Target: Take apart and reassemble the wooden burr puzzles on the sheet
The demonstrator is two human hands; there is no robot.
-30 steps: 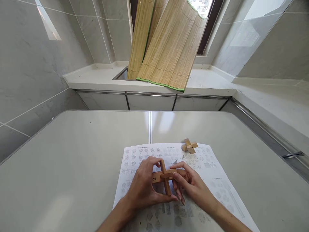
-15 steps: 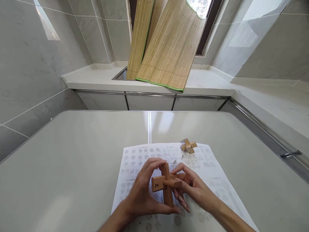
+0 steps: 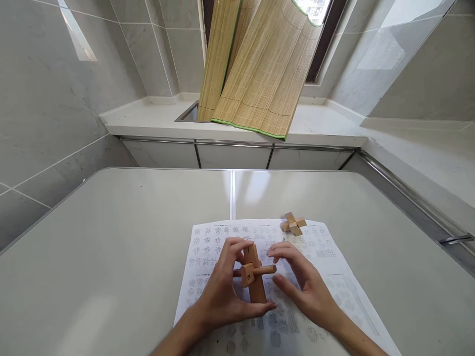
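A wooden burr puzzle [image 3: 255, 289] with crossing bars is held above a printed paper sheet. My left hand [image 3: 222, 291] grips its long upright bar between the thumb below and the fingers at the top. A block on it bears a dark mark like a 2, and a round peg [image 3: 265, 270] sticks out to the right. My right hand [image 3: 306, 284] is just right of the peg, thumb and fingers apart, with nothing in it. Small line diagrams cover the printed sheet [image 3: 334, 291] under both hands.
A second, lighter wooden burr puzzle [image 3: 294, 225] lies on the sheet's far edge. The white table [image 3: 148, 237] has a seam down its middle. Beyond it stand a white ledge [image 3: 156, 123] and a bamboo mat [image 3: 260, 74] leaning at the window.
My right hand has let go of the burr puzzle and moved slightly right, its fingers opening. The puzzle has turned in my left hand, so the numbered block and the peg face differently.
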